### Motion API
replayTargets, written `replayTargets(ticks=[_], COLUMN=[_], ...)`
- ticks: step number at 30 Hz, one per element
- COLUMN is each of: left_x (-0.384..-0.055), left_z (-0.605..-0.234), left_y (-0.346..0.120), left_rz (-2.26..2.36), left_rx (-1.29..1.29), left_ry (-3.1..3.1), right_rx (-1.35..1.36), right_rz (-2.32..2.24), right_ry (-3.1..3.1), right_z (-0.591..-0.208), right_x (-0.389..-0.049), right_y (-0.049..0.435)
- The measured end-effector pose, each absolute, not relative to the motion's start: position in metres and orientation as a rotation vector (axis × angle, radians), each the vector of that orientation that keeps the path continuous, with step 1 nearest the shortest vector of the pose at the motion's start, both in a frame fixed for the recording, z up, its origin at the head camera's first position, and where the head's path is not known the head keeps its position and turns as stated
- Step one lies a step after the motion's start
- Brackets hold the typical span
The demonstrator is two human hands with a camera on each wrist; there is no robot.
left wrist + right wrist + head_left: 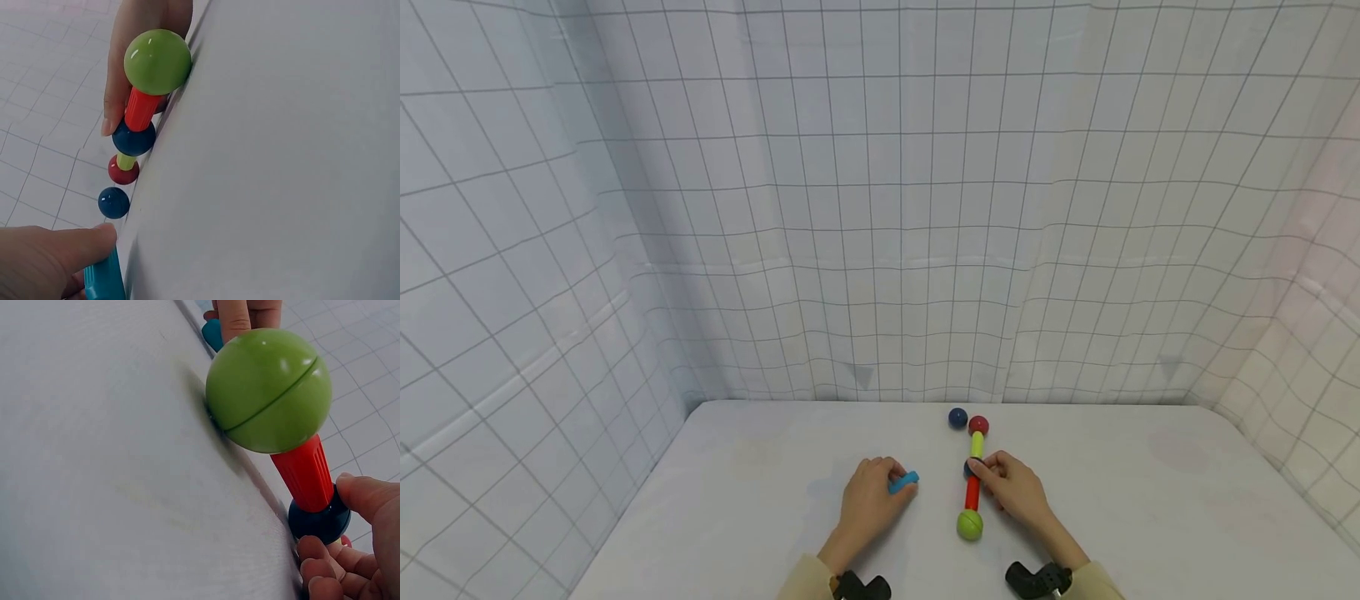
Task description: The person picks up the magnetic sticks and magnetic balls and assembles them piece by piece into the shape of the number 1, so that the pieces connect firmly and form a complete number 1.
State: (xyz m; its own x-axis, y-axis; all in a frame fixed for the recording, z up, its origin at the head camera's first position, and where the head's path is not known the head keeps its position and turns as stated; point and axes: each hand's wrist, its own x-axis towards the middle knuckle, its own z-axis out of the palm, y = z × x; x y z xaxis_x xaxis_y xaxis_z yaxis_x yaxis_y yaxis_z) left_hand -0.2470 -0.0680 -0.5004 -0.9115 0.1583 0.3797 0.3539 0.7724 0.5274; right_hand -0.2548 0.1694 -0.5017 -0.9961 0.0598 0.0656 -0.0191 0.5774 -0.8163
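Observation:
My left hand (872, 498) pinches a light-blue rod (105, 278) between thumb and fingers, low over the white table. To its right lies a joined chain: a green ball (970, 525) nearest me, a red rod (305, 473), a dark-blue ball (320, 520), a yellow rod (977, 445) and a red ball (978, 426) at the far end. With thumb and fingertips, my right hand (1017, 492) holds the chain's dark-blue middle ball from the right side. In the head view that hand partly covers the ball.
A loose dark-blue ball (957, 418) sits beside the chain's red ball, near the back of the white table (737, 483). Grid-patterned white curtains (895, 208) hang behind the table and along both sides.

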Motion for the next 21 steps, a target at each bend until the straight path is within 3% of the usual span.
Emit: replayTargets(ticks=[21], left_x=[-0.232], left_z=[-0.493], left_y=[-0.057], left_rz=[-1.271], left_rx=[-0.464], left_ry=[-2.718], right_rx=[-0.047], right_rz=[1.390], right_ry=[-2.726], right_z=[-0.504], right_x=[-0.256], right_y=[0.170])
